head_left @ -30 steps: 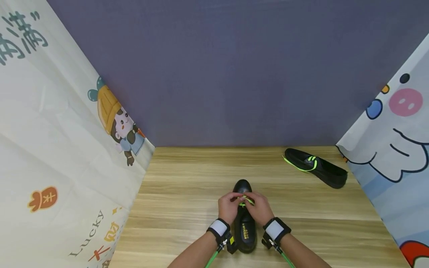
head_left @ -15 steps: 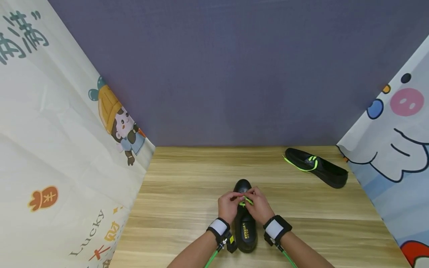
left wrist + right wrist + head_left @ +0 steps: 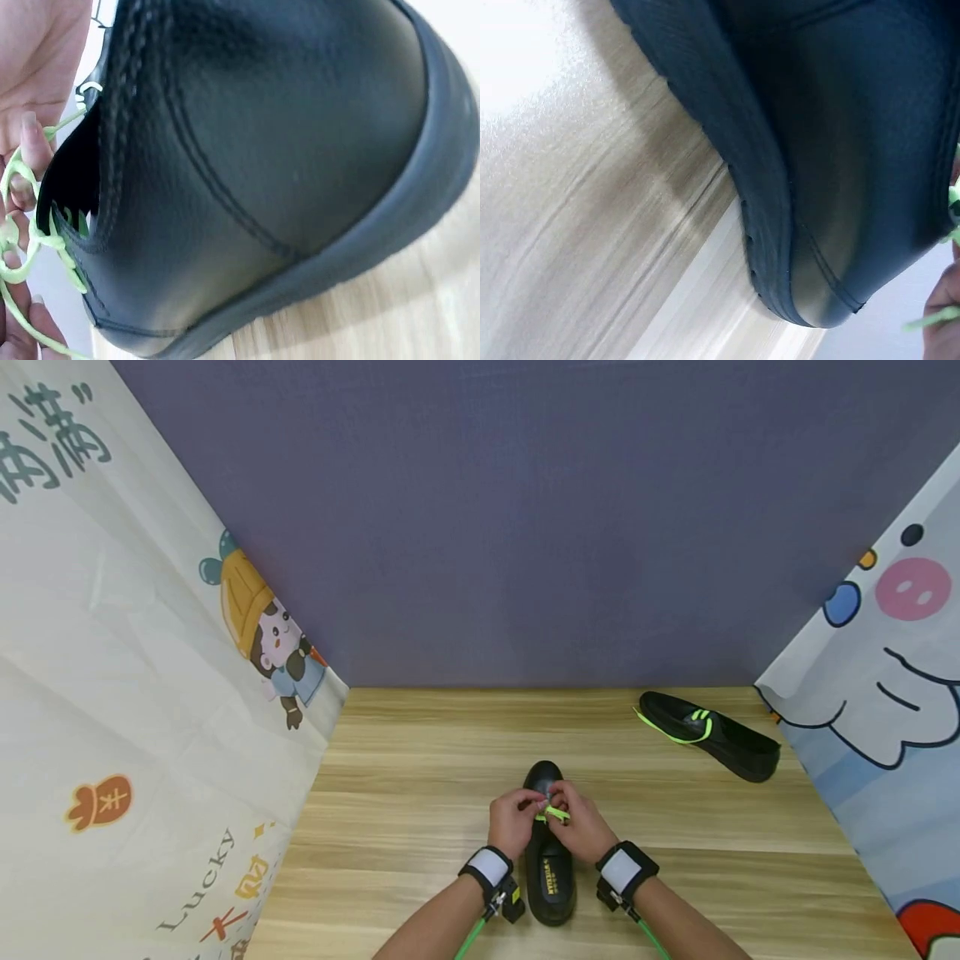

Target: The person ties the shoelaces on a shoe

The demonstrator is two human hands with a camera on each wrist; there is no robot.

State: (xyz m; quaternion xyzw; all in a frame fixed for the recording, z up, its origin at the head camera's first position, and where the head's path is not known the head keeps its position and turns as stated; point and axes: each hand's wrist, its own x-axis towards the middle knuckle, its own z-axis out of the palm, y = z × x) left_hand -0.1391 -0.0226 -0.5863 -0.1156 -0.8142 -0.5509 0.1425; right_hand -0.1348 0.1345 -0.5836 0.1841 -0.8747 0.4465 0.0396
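A black leather shoe (image 3: 550, 868) lies toe-forward on the wooden surface, with gold lettering on its insole. Bright green shoelace (image 3: 557, 813) runs across its throat. My left hand (image 3: 511, 825) comes from the left and pinches the lace with thumb and fingertips. From the other side my right hand (image 3: 586, 828) also pinches lace between curled fingers, close to the left fingertips. In the left wrist view, loops of green lace (image 3: 52, 241) stand above the shoe opening among the fingers. The right wrist view mostly catches the shoe's side (image 3: 832, 150); the exact lace crossing is hidden.
A second black shoe (image 3: 738, 745) with green lace lies at the back right of the wooden tabletop (image 3: 405, 752). A dark panel (image 3: 487, 527) rises behind, and printed cloths (image 3: 150, 652) flank both sides. Green cables trail from both wrist bands.
My right hand has shifted slightly right and its fingertips have parted a little from the left ones. The left hand stays nearly in place; the shoe has barely moved.
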